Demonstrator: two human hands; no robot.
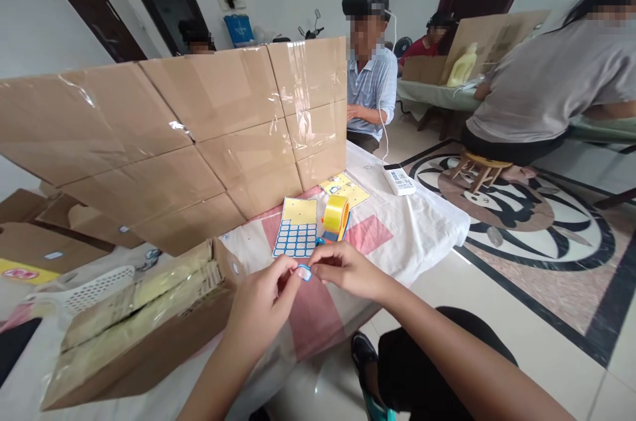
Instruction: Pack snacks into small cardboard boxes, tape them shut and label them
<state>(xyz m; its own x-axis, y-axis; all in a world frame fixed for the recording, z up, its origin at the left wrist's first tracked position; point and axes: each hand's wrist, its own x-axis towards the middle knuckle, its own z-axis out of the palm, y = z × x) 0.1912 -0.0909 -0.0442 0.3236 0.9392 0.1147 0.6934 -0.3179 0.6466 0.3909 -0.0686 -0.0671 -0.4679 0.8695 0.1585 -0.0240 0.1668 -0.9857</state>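
Observation:
Between my two hands is a small white sticker label with a blue border (305, 272). My left hand (272, 285) pinches its left side with thumb and forefinger. From the right, the fingertips of my right hand (342, 268) grip its other edge. Just beyond them lies a label sheet (297, 225), its lower part still covered in blue-edged labels and its upper part bare yellow backing. A roll of yellow tape (336, 213) stands beside the sheet, on top of something blue and orange that my right hand partly hides.
A wall of taped cardboard (238, 136) rises behind the table. At left are an open carton (149, 348) and a white basket (99, 288). A second yellow sheet (350, 189) and a white box with a cable (399, 180) lie farther back. Several people sit around.

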